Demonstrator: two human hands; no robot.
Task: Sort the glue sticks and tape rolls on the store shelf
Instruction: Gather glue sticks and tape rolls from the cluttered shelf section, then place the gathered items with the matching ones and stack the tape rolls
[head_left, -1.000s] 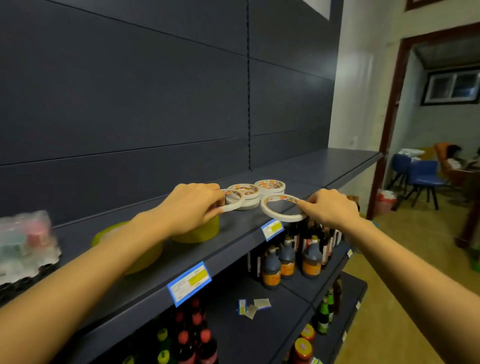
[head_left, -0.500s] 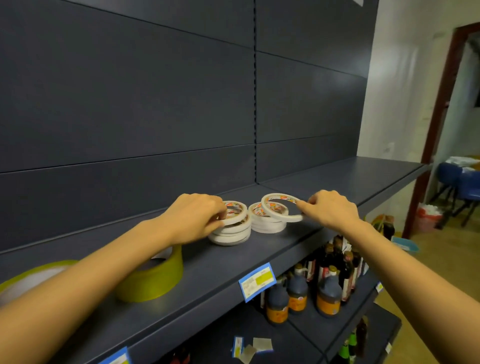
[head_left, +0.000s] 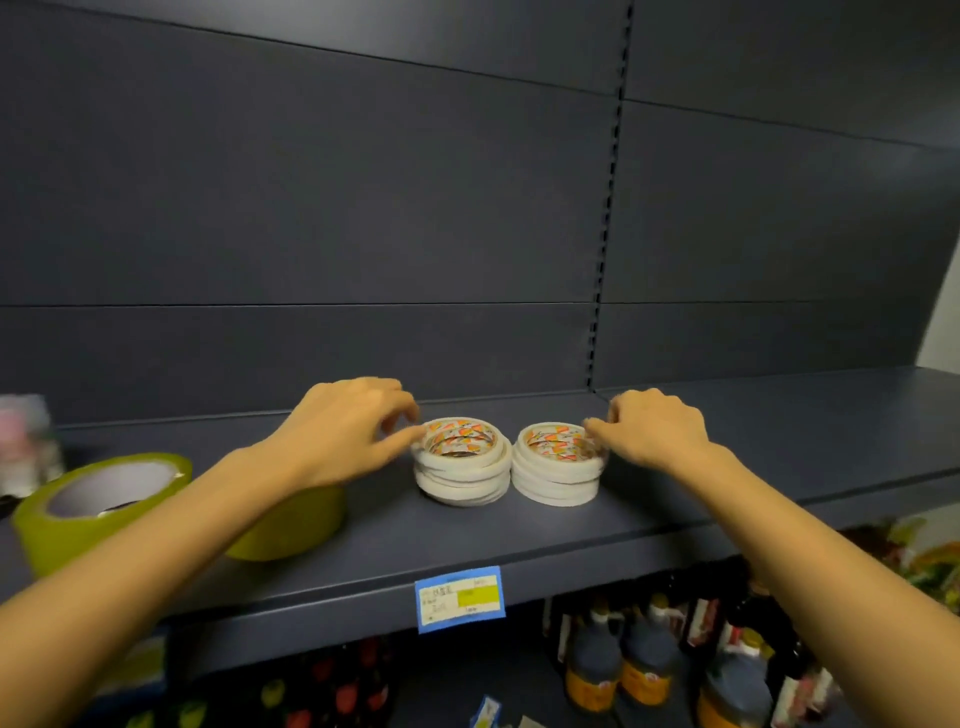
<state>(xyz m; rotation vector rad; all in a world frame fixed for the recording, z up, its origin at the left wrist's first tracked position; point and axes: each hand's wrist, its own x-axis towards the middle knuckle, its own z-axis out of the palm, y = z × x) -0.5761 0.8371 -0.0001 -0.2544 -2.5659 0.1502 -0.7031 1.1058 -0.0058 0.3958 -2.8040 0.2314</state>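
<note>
Two stacks of thin white tape rolls stand side by side on the dark shelf (head_left: 675, 525): a left stack (head_left: 462, 480) and a right stack (head_left: 556, 480). My left hand (head_left: 343, 431) pinches the left rim of the top roll on the left stack. My right hand (head_left: 654, 431) holds the right rim of the top roll on the right stack with curled fingertips. Both top rolls lie flat on their stacks. A wide yellow-green tape roll (head_left: 88, 509) sits at the left, and a second one (head_left: 296, 525) is partly hidden behind my left forearm.
A plastic-wrapped packet (head_left: 26, 447) lies blurred at the far left. A blue and yellow price label (head_left: 460, 597) hangs on the shelf's front edge. Dark sauce bottles (head_left: 644, 670) fill the shelf below. The shelf surface (head_left: 805, 431) right of the stacks is bare.
Both hands have brought their white rolls down onto the two stacks. The view has swung left and closer, so the doorway and chairs are out of sight.
</note>
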